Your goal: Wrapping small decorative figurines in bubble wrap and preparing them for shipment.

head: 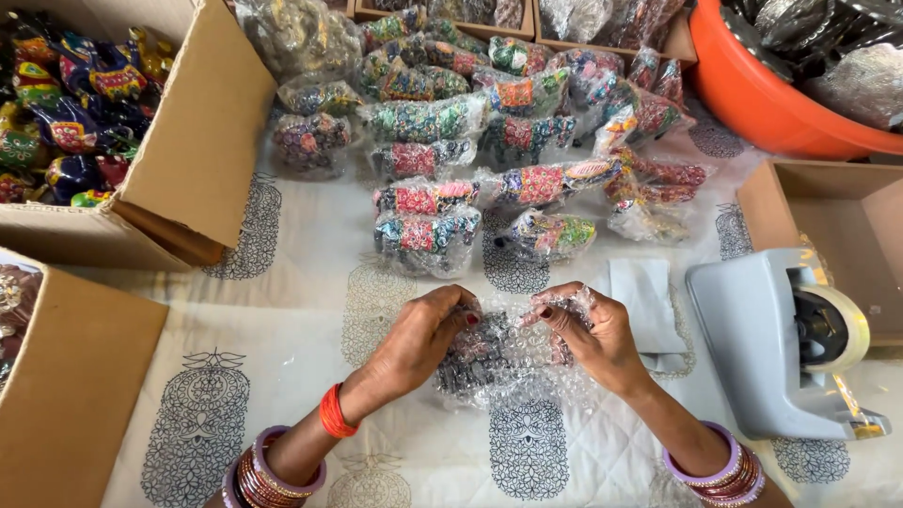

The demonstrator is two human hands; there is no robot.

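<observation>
head view: near the printed cloth's (282,310) front edge, the left hand (414,343) and right hand (593,334) both pinch a bubble-wrapped figurine (494,362) between them. the wrap looks soft, light and slippery, the piece inside likely fragile; best held by its ends. a tape dispenser (771,348) sits at the right edge.

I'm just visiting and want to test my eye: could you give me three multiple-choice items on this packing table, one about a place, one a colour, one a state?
1. Where is the tape dispenser?
A. Right of the hands
B. Inside the left box
C. In the tub

2. What colour is the tub?
A. Blue
B. Orange
C. White

3. How is the bubble wrap bundle?
A. Untouched
B. Held by one hand
C. Held by both hands

Answers: 1 A, it sits by the right hand. 2 B, its wall is orange. 3 C, the left hand grips it too.
</observation>
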